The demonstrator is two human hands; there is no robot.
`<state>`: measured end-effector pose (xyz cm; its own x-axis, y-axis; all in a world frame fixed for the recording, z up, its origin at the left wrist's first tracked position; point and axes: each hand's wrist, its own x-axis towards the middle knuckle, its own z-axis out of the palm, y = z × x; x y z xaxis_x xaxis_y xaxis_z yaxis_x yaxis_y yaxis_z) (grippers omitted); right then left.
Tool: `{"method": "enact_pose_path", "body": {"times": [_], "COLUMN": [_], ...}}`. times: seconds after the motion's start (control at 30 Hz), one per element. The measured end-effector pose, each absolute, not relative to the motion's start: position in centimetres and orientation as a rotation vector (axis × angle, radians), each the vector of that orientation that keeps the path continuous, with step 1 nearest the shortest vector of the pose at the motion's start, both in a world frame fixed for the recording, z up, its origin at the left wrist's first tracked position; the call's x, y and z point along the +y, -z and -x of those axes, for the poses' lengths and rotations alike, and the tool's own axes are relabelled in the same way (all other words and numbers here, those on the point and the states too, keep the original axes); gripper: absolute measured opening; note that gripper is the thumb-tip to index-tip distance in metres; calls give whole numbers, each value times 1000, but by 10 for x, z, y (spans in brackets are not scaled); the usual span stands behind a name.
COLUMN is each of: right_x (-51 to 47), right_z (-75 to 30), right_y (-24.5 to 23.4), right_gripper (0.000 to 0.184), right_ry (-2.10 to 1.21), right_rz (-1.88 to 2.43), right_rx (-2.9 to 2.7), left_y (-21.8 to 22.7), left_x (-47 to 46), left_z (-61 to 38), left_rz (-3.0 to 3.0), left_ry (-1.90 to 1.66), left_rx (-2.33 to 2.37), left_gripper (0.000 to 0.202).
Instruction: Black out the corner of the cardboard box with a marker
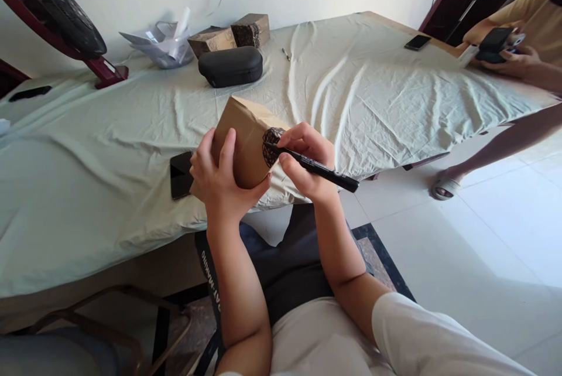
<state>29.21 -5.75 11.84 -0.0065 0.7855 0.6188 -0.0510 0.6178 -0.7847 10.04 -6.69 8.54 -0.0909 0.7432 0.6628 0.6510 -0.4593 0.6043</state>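
My left hand (223,171) grips a brown cardboard box (246,142) and holds it tilted above the table's front edge. A patch of dark, looping pattern (271,153) covers the box's right corner. In my right hand (314,159) is a black marker pen (329,173), pinched between thumb and fingers. The pen's front end points at the dark patch; whether it touches the cardboard I cannot tell. Partly behind my left hand, a black phone (180,175) lies on the cloth.
A pale cloth (109,188) drapes the table. Toward the wall stand a fan (57,13), a clear plastic basket (167,51), patterned boxes (250,30) and a black case (230,67). Another phone (417,42) lies far right, near a person (527,42) holding a dark device.
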Motion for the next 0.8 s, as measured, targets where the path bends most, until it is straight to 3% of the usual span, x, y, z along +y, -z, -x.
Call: {"method": "enact_pose_path", "body": {"times": [0.5,0.67,0.8], "right_x": [-55,-53,-45], "right_z": [-295,-297,-299], "right_y": [-124,-117,-107], "right_gripper": [13,31,57], "right_ry": [-719,-737,-708], "right_rz": [721,660,682], "right_rx": [-1572,-1421,-1189], "left_y": [-89,-82,-71], "left_x": [-69,-65,-58], "left_z": [-99,-103,-98], "left_rz": [-2051,-2036,-2038], "left_ry": [-1626,-1673,-1748], "left_rx": [1624,1654,1664], "left_gripper": [95,104,105]}}
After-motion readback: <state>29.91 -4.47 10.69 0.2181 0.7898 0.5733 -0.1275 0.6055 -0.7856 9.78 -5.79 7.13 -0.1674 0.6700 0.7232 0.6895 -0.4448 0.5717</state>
